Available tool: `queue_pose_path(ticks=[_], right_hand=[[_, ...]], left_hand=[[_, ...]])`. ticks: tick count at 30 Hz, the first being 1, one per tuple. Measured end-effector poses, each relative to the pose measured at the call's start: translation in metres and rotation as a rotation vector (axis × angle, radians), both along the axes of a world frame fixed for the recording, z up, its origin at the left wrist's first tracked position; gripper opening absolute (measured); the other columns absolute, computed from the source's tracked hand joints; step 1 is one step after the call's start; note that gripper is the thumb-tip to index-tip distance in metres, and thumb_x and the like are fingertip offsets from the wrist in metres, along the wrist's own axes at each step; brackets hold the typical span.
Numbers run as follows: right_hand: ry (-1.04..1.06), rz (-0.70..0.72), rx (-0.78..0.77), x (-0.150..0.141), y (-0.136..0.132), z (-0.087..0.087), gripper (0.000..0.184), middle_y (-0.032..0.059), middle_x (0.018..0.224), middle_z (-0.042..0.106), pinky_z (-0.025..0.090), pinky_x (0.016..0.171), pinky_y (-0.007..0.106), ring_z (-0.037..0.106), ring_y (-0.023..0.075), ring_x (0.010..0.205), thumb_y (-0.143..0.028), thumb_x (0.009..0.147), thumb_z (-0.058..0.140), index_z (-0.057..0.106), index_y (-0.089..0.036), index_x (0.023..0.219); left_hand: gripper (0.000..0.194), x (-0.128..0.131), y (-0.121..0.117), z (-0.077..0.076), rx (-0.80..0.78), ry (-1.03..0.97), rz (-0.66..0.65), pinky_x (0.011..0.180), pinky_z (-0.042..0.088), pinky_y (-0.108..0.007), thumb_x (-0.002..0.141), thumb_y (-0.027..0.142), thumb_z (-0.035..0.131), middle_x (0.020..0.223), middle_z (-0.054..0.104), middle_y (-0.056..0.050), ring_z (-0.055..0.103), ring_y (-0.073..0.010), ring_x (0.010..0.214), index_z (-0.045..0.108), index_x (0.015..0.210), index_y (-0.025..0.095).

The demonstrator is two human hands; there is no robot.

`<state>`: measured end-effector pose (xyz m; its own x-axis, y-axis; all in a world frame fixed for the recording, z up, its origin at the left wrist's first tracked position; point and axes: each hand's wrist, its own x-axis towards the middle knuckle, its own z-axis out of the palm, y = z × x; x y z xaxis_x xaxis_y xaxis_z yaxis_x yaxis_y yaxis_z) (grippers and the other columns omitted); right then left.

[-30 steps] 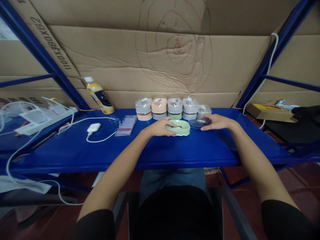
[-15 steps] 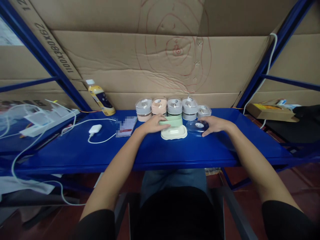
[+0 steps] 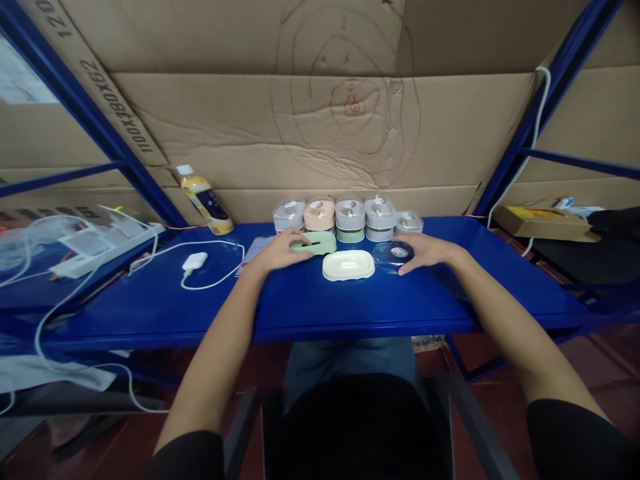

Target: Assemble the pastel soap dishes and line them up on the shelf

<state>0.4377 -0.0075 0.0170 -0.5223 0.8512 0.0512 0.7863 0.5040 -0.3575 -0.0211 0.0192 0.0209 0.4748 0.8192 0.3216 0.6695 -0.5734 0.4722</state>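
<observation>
My left hand (image 3: pixel 280 252) grips the left end of a pale green oblong soap-box piece (image 3: pixel 324 243), thumb at the front and fingers behind. Right of it and nearer me, a cream oval tray (image 3: pixel 349 265) with a raised middle lies on the blue table, touched by neither hand. A clear lid (image 3: pixel 386 256) with a round white label rests flat beside the tray. My right hand (image 3: pixel 421 252) has its thumb and fingers round the lid's right end.
Stacked lidded boxes in grey, peach and green (image 3: pixel 350 215) stand along the back. To the left are a yellow-labelled bottle (image 3: pixel 206 203), a white charger case with a cable (image 3: pixel 195 261) and a partly hidden phone (image 3: pixel 253 252). Blue rack posts and cardboard (image 3: pixel 225 133) enclose the table.
My left hand has carried the green piece leftward, off from behind the cream tray, which now shows whole. My right hand stays at the clear lid.
</observation>
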Motion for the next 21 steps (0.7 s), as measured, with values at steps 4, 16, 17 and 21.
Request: queue_pose_path(ticks=[4,16,17,21], right_hand=[[0.02,0.005,-0.015,-0.004,-0.001,0.0,0.109,0.014,0.154,0.07,0.05,0.123,0.064,0.065,0.0472,0.141,-0.064,0.062,0.099,0.064,-0.026,0.158],[-0.02,0.0,-0.001,-0.008,-0.007,0.007,0.099,0.0144,0.148,0.074,0.058,0.115,0.057,0.071,0.0441,0.133,-0.058,0.065,0.098,0.067,-0.023,0.152],[-0.021,-0.003,0.0,-0.009,-0.008,0.008,0.098,0.014,0.148,0.074,0.058,0.114,0.056,0.072,0.0439,0.132,-0.057,0.065,0.098,0.067,-0.023,0.152],[-0.015,-0.038,0.018,-0.007,-0.013,0.015,0.094,0.014,0.145,0.076,0.059,0.113,0.056,0.073,0.0437,0.129,-0.057,0.068,0.096,0.069,-0.021,0.15]], left_hand=[[0.043,0.019,-0.01,-0.005,0.025,-0.117,-0.145,0.117,0.051,-0.054,0.085,0.06,0.081,0.123,0.074,-0.011,0.069,-0.0327,0.123,0.082,0.109,0.025],[0.074,0.07,-0.036,-0.022,0.048,-0.051,-0.28,0.125,0.047,-0.054,0.077,0.055,0.093,0.151,0.064,-0.014,0.063,-0.0381,0.142,0.069,0.14,0.024],[0.081,0.071,-0.037,-0.023,0.045,-0.05,-0.265,0.125,0.048,-0.054,0.077,0.056,0.094,0.151,0.065,-0.015,0.062,-0.0387,0.142,0.065,0.145,0.023],[0.098,0.073,-0.037,-0.022,-0.02,-0.064,-0.189,0.122,0.05,-0.055,0.075,0.058,0.094,0.156,0.064,-0.016,0.063,-0.0403,0.142,0.053,0.156,0.021]])
